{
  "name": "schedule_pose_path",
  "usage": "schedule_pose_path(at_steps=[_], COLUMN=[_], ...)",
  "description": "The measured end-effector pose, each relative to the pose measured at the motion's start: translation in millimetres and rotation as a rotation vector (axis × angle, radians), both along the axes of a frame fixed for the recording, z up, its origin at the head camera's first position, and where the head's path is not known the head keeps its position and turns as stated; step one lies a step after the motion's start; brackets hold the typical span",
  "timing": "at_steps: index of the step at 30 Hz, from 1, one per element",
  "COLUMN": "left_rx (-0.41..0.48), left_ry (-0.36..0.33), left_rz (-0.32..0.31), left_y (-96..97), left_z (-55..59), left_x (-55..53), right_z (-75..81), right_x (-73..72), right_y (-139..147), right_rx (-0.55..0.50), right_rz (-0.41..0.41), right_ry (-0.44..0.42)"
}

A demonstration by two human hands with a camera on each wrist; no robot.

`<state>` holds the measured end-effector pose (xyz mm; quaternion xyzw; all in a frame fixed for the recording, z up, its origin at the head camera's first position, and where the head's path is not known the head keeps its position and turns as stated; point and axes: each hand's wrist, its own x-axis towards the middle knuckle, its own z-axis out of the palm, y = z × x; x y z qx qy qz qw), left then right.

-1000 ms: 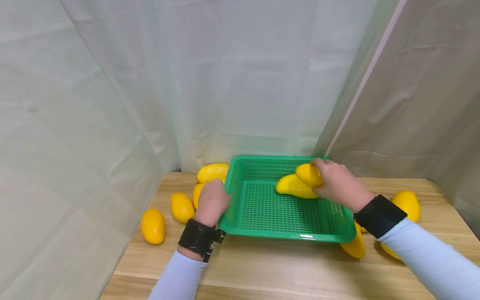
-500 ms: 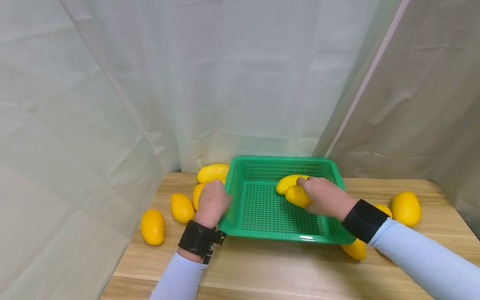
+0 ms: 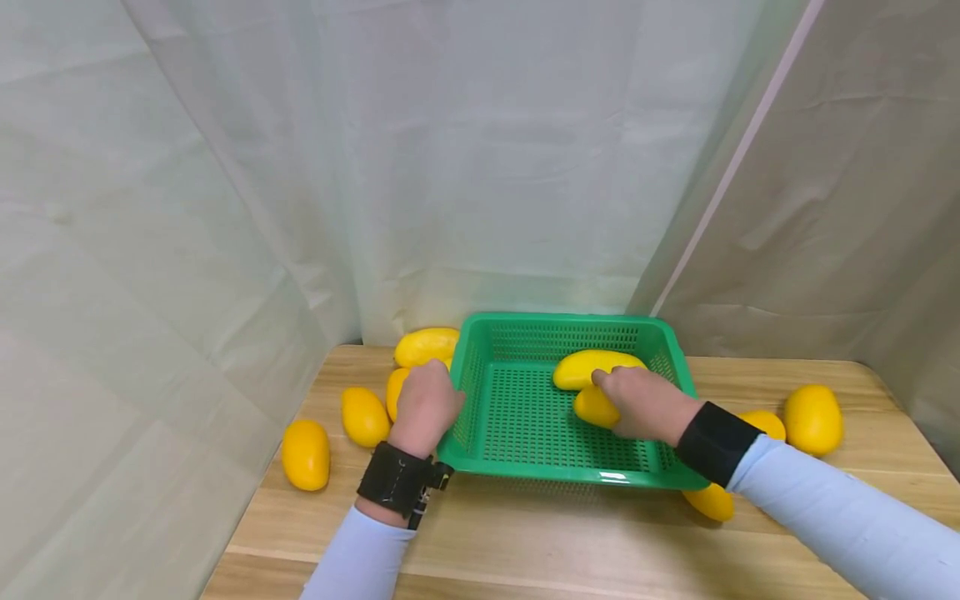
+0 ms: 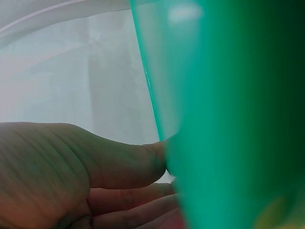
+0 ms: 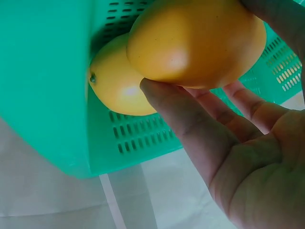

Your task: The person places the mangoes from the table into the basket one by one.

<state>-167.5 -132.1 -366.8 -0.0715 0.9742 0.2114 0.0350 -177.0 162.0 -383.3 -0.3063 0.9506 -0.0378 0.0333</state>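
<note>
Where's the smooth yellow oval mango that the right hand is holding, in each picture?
Head: the smooth yellow oval mango is below the middle, right of centre, held by the right hand.
Left wrist: can't tell; only a blurred yellow patch shows, bottom right.
Right wrist: large, at the top, right of centre.
Shared landmark: the green plastic basket.

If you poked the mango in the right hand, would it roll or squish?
It might roll a bit, because the mango looks rounded, but the basket walls could stop it. It's probably firm: the right hand makes no dent I can see. It may be slippery too, since its skin looks smooth and shiny.
</note>
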Motion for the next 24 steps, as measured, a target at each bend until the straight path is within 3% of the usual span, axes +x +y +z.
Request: schedule_pose_path(at_steps=[16, 24], left_rx=[0.003, 0.008], left_ry=[-0.017, -0.020], left_rz=[0.003, -0.004], left_y=[-0.8, -1.5], left_z=[0.7, -0.7], left_x=[-0.2, -1.0], right_z=[-8.9, -15.2], right_x=[0.7, 0.6], right_y=[-6, -9], right_rx=[0.104, 0.155], right_rz=[-0.049, -0.039], right_ry=[-0.045, -0.018])
